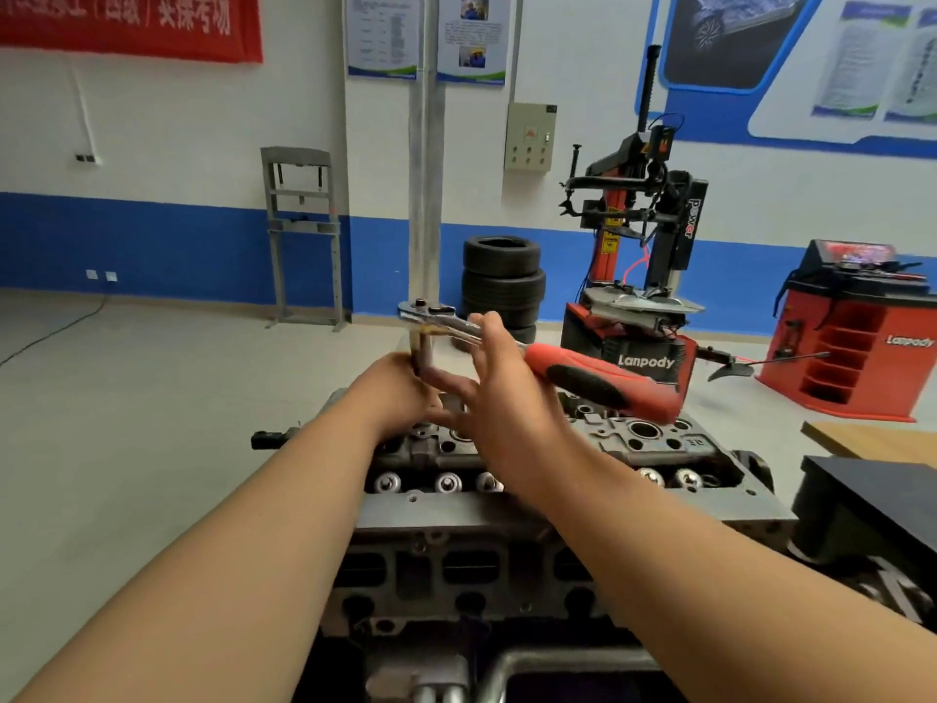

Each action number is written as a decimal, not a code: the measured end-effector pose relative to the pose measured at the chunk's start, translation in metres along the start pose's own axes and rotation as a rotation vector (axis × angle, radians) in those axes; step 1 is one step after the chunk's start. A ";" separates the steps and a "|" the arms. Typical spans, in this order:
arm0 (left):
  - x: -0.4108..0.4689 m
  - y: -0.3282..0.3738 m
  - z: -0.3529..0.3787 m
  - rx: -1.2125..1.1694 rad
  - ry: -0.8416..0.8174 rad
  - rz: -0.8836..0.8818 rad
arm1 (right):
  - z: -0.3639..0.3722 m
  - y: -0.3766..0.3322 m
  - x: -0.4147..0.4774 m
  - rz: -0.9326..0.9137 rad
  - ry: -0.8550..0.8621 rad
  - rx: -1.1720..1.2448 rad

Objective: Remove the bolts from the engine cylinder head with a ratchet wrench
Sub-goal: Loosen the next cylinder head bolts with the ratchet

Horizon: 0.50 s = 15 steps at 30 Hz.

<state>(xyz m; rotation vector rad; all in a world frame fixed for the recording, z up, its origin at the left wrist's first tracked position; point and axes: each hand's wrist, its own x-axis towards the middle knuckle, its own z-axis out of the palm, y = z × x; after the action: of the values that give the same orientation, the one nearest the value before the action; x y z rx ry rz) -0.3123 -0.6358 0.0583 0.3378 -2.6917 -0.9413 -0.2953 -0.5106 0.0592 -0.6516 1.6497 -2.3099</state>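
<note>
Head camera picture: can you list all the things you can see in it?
ratchet wrench: one, silver with a red and black handle, above the engine
extension bar: one, silver, upright under the wrench's head
cylinder head: one, grey, in the middle
tyres: one stack of at least three, black, by the back wall
tyre changer: one, red and black, right of the tyres
cabinet: one, red, far right
press frame: one, grey, against the wall on the left
banner: one, red, top left
left hand: one, grips the bar low down
right hand: one, fingers straight, against the wrench's shaft
</note>
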 end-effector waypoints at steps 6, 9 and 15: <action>0.008 -0.011 0.001 -0.134 -0.021 0.040 | -0.006 -0.029 0.067 0.325 0.318 0.191; 0.011 -0.013 -0.001 -0.127 -0.014 0.057 | -0.001 -0.041 0.103 0.442 0.288 -0.141; 0.012 -0.018 0.002 -0.255 0.027 0.062 | 0.033 -0.060 0.148 0.447 0.030 -1.074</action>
<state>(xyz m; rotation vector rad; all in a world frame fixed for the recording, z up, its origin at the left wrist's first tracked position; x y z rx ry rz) -0.3223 -0.6521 0.0470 0.2105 -2.5030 -1.2333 -0.4049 -0.5814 0.1569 -0.3290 2.6512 -1.0158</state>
